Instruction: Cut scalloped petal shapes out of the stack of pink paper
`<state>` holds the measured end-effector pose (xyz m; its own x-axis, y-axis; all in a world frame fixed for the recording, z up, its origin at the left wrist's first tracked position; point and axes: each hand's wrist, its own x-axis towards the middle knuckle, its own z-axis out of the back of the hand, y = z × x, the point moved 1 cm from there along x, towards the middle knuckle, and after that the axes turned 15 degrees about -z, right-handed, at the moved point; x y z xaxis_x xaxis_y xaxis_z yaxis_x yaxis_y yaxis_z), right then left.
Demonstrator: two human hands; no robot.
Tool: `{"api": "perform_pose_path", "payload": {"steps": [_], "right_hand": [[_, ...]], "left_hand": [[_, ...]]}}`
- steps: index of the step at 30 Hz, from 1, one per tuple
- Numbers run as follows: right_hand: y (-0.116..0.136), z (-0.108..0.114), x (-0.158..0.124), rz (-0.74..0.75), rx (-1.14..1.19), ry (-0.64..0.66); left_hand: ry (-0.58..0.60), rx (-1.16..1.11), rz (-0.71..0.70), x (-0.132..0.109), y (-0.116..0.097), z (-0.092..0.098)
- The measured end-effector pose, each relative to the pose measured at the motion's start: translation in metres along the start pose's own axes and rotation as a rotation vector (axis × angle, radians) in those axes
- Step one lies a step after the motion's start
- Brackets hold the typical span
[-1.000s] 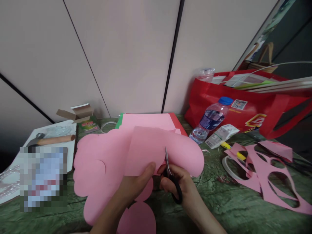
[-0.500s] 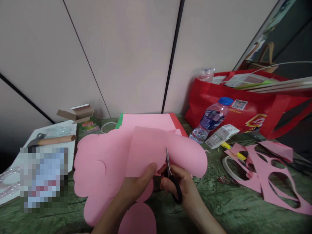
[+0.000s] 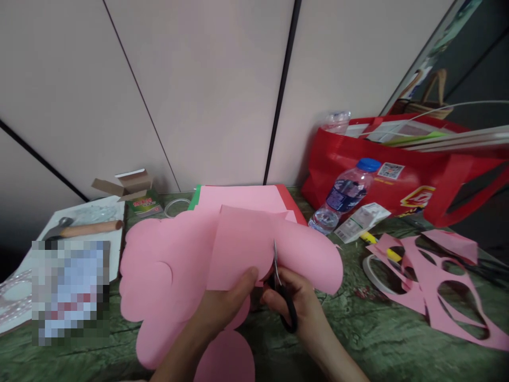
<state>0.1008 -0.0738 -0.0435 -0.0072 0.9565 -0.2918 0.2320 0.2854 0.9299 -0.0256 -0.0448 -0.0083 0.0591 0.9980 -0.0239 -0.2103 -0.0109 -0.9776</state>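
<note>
A pink paper sheet (image 3: 240, 246) is pinched by my left hand (image 3: 230, 305), the thumb lying on its lower edge. My right hand (image 3: 300, 297) is closed around the handles of black-handled scissors (image 3: 288, 305). The scissor blades point up, against the sheet where it meets a curved, rounded pink flap (image 3: 310, 252) on the right. Beneath and to the left lie several overlapping rounded pink paper shapes (image 3: 153, 265), and one more rounded pink piece (image 3: 226, 358) sits near the bottom edge.
Behind are stacked coloured sheets (image 3: 242, 195) and an open green box (image 3: 145, 204). At left, a hammer (image 3: 91, 228) lies on a white board (image 3: 115, 257). At right are a water bottle (image 3: 338, 199), a red bag (image 3: 409, 180), a small carton (image 3: 361, 223), a tape roll (image 3: 371, 276) and cut-out pink scraps (image 3: 431, 302).
The held sheet has shifted slightly right, and its rounded flap reaches a little farther right and down. The scissor blades look closer together. Both hands keep their hold.
</note>
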Motion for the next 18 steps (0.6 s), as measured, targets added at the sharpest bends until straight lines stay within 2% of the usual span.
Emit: {"api": "perform_pose_path", "payload": {"steps": [5, 9, 14, 18], "right_hand": [[-0.0038, 0.0006, 0.0002, 0.03, -0.019, 0.012], [-0.0056, 0.002, 0.0007, 0.042, -0.028, 0.008], [-0.0031, 0.0017, 0.0004, 0.043, -0.036, 0.005], [-0.0045, 0.002, 0.0011, 0.055, -0.026, 0.002]], "left_hand": [[-0.024, -0.001, -0.031, 0.001, 0.0019, 0.0011], [-0.06, 0.021, 0.009, 0.0007, 0.0024, 0.0007], [-0.062, 0.023, -0.094, 0.0022, 0.0058, 0.0005], [-0.065, 0.04, -0.105, 0.0028, 0.0081, 0.0009]]}}
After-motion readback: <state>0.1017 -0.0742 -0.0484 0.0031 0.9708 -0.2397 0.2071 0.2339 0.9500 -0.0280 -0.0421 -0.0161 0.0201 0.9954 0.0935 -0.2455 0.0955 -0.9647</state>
